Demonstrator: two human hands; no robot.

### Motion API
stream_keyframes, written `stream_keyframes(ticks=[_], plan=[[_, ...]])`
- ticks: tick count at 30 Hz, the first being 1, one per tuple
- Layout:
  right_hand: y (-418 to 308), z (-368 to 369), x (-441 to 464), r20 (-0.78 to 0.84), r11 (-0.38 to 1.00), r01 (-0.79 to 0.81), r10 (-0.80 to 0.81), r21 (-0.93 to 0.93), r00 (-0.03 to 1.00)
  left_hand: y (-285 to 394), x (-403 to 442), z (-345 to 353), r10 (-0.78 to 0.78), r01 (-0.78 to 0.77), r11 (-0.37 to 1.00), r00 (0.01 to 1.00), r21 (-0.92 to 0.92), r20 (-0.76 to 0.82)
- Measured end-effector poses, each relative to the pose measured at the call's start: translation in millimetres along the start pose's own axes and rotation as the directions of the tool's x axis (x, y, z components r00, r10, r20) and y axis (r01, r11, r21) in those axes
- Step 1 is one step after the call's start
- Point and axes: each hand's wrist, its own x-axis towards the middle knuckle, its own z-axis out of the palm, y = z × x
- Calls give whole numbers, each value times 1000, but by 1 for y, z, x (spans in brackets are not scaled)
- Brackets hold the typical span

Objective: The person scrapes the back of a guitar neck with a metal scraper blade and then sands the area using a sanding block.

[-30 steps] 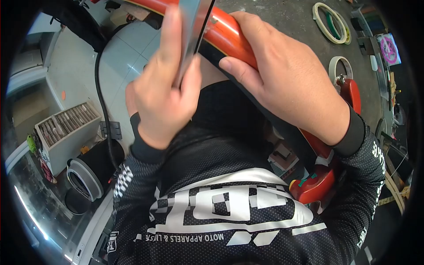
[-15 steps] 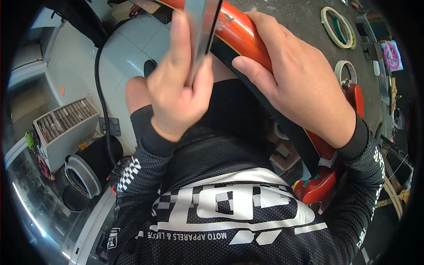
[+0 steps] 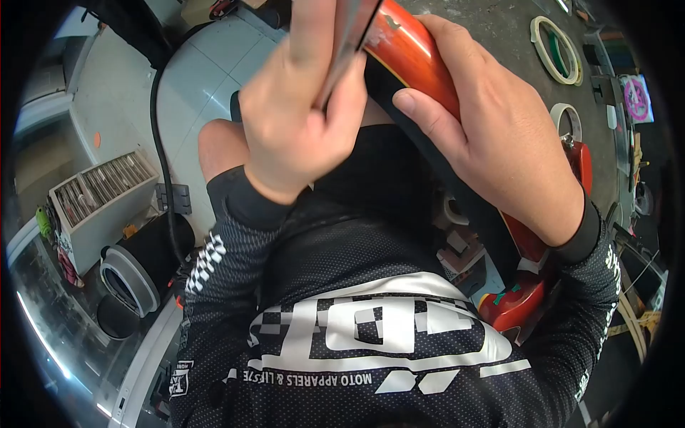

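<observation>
My left hand (image 3: pixel 300 128) is closed around a long flat metal bar (image 3: pixel 348 46), blurred by motion, its upper end cut off by the frame. Under and beside the bar lies a glossy red-orange curved piece (image 3: pixel 417 58) with a pale edge line, like part of a guitar body. A chipped, scuffed patch (image 3: pixel 389 23) marks its finish near the bar. My right hand (image 3: pixel 503 128) grips this piece from above, thumb on the near side and fingers over the far side. A dark band (image 3: pixel 457 189) runs along it towards me.
Rolls of tape (image 3: pixel 555 50) lie on the dark floor at right. Another red glossy part (image 3: pixel 514 303) sits by my right forearm. On the left are a white box of thin slats (image 3: pixel 103 189), a black cylinder with a grey rim (image 3: pixel 132 282) and a black hose (image 3: pixel 158 135).
My left hand and the metal bar have moved up and right along the red-orange piece. My right hand keeps its hold, and the whole view has shifted slightly.
</observation>
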Motion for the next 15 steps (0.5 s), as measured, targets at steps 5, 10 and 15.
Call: stream_keyframes(ticks=[5,10,15], plan=[[1,-1,0,13,1000,0,0,28,1000,8,-15,-16,0,-10,998,985,60,173],[0,0,0,15,1000,-3,3,6,1000,2,1,-12,-24,19,999,988,36,156],[0,-1,1,25,1000,1,-1,19,1000,0,-26,-14,28,-28,1000,985,0,168]])
